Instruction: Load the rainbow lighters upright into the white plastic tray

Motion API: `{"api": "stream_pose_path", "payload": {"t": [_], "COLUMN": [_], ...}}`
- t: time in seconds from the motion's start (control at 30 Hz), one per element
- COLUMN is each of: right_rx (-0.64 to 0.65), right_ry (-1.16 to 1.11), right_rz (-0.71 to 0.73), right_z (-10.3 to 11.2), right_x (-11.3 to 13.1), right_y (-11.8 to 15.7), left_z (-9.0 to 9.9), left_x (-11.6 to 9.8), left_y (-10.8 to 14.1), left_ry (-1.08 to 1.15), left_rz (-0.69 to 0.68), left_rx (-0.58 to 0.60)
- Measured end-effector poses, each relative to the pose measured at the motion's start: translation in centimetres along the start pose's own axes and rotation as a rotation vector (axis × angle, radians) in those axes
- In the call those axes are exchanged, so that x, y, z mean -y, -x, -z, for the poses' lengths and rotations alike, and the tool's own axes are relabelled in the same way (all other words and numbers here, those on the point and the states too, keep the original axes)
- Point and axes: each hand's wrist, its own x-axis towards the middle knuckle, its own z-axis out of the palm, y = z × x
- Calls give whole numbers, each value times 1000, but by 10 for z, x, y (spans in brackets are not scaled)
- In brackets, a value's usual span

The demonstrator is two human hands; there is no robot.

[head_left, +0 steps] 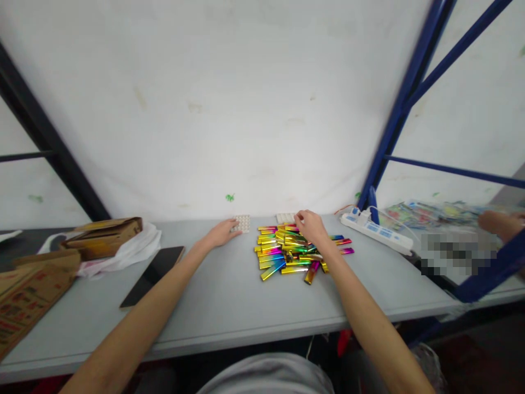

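My left hand [223, 233] rests at the left edge of a small white tray [243, 223] with a grid of little cells. Its fingers and thumb are apart. Over the back of a pile of shiny tubes [283, 249], coloured gold, pink, blue and green like foil, is my right hand [310, 225]. Its fingers are pinched together, and whatever they hold is too small to make out. Just left of those fingertips, against the wall, lies a second white tray [285, 218], partly hidden by the hand and the pile.
A dark flat tablet-like slab [153, 276] lies beside my left forearm. Cardboard boxes [102, 238] and a white plastic bag [141, 249] stand at left. To the right are a white power strip [379, 234], a blue frame [394, 131] and another person's hand [498, 225].
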Motion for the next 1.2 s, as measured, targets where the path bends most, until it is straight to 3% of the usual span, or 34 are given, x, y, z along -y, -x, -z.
{"api": "stream_pose_path", "payload": {"t": [0.33, 0.43, 0.53, 0.6, 0.7, 0.77, 0.93, 1.2], "right_rx": [38, 21, -5, -7, 21, 43, 54, 47], "right_ry": [21, 8, -5, -10, -18, -21, -17, -29], "right_rz": [-107, -113, -113, -119, -127, -122, -108, -107], "right_z": [2, 4, 4, 4, 3, 2, 4, 8], "right_x": [-17, -20, -21, -21, -17, -15, -11, -8], "right_y": [-4, -4, -4, -4, -4, -4, -4, -3], "left_z": [19, 23, 22, 17, 3, -10, -33, -43], "left_x": [11, -4, -41, -72, -109, -121, -119, -122], "left_y": [-11, -17, -37, -58, -94, -113, -134, -136], "left_ry": [3, -35, -54, -53, -49, -53, -56, -48], "left_rz": [13, 3, -109, -204, -181, -144, -76, -29], "left_rx": [14, -5, -44, -68, -17, 16, 77, 87]}}
